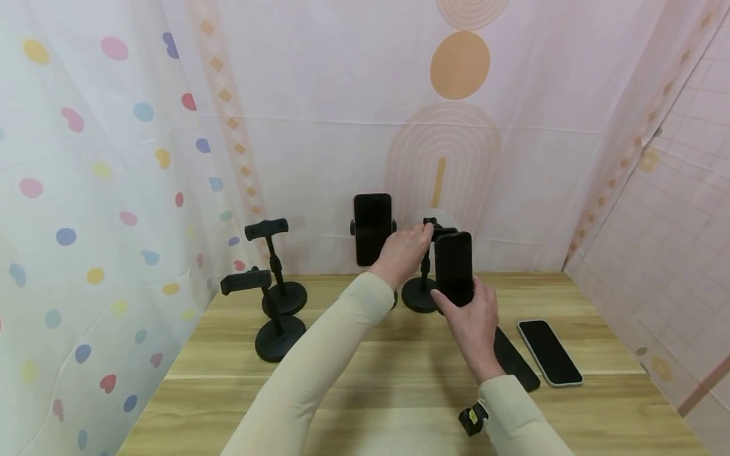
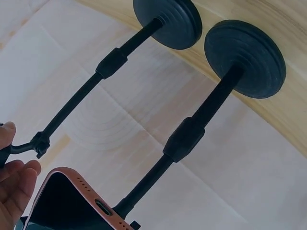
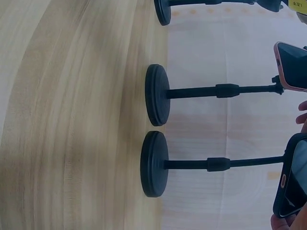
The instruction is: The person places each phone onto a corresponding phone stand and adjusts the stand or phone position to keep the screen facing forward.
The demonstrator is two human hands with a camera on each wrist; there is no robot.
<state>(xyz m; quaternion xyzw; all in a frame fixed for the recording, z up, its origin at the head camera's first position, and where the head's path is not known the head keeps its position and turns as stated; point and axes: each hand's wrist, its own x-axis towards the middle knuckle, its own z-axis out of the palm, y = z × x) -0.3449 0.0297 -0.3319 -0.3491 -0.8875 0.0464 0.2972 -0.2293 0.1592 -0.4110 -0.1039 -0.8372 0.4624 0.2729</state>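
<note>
In the head view my right hand (image 1: 476,316) grips a black smartphone (image 1: 454,266) upright, screen facing me, thumb on one side and fingers on the other. The phone overlaps the lower part of a black phone stand's clamp (image 1: 445,232). My left hand (image 1: 403,250) pinches the end of that clamp; in the left wrist view its thumb and fingers (image 2: 17,187) lie on either side of the dark clamp part. The stand's round base (image 1: 419,296) sits on the table. Beside it, another stand holds a pink-edged phone (image 1: 373,229) upright, partly behind my left hand.
Two phone stands with bare clamps (image 1: 266,228) (image 1: 246,281) stand at the left. On the right of the wooden table (image 1: 399,405) lie a dark phone (image 1: 516,361) and a white-edged phone (image 1: 550,353). A patterned curtain (image 1: 319,158) hangs behind.
</note>
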